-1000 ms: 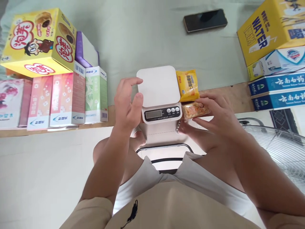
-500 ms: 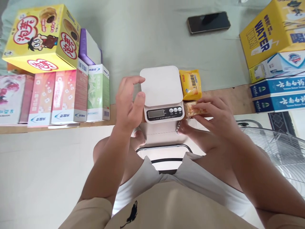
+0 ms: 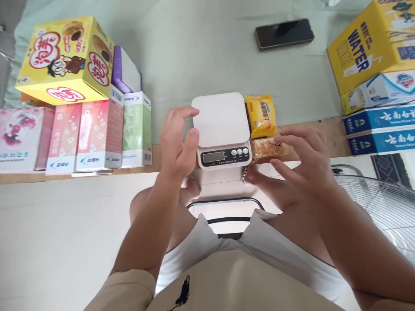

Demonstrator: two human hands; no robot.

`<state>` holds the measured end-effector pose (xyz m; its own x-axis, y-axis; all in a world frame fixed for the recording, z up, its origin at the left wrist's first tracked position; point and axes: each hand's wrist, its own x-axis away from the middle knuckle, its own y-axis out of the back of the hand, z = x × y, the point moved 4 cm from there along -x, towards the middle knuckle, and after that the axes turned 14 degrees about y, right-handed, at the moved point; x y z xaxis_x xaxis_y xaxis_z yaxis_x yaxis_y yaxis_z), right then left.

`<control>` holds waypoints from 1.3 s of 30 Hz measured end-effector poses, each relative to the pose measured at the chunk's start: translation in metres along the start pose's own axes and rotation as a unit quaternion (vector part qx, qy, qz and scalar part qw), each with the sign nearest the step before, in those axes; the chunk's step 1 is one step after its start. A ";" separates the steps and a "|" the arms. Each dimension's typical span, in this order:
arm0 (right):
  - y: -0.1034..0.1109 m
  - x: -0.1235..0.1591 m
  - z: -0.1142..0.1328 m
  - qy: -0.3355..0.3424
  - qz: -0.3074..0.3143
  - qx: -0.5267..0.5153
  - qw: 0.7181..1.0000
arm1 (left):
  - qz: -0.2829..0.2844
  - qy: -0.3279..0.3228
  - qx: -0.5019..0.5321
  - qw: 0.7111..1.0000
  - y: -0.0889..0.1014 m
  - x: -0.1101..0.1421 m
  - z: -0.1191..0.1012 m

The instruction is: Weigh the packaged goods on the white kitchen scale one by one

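Note:
A white kitchen scale lies at the table's front edge, its platform bare and its dark display showing no digits I can read. My left hand is beside the scale's left side, thumb and index finger apart, holding nothing. To the right of the scale lies a clear-wrapped snack, close against the scale's corner. My right hand hovers at its right end, fingers spread around empty space; whether a fingertip still touches the wrapper I cannot tell. Just behind it rests a yellow snack packet, next to the platform.
On the left stand several cartons, with a yellow snack box on top and a purple-and-white pack behind. A black phone lies at the back. Stacked boxes fill the right. A wire fan guard is below the table edge.
My right hand has let go of the clear-wrapped snack and drawn slightly right, its fingers opening. My left hand stays by the scale. The whole view has shifted a little.

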<state>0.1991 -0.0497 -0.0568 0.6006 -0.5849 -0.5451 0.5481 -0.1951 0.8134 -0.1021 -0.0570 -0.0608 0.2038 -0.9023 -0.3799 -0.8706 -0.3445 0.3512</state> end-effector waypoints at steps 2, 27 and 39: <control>0.007 -0.008 0.010 0.056 -0.073 0.031 0.995 | 0.003 0.004 0.006 1.000 0.002 0.001 -0.003; -0.137 -0.122 0.199 0.017 0.126 -0.175 0.976 | -0.134 0.269 -0.356 0.885 0.150 0.069 -0.001; -0.156 -0.115 0.209 0.021 0.127 -0.274 0.953 | -0.096 0.253 -0.193 0.943 0.128 0.082 -0.017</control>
<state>-0.0775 -0.1164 -0.0786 0.7716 -0.5233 -0.3616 0.5961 0.3966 0.6981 -0.1894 -0.1794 -0.0323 0.6139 -0.7880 -0.0460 -0.5876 -0.4952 0.6400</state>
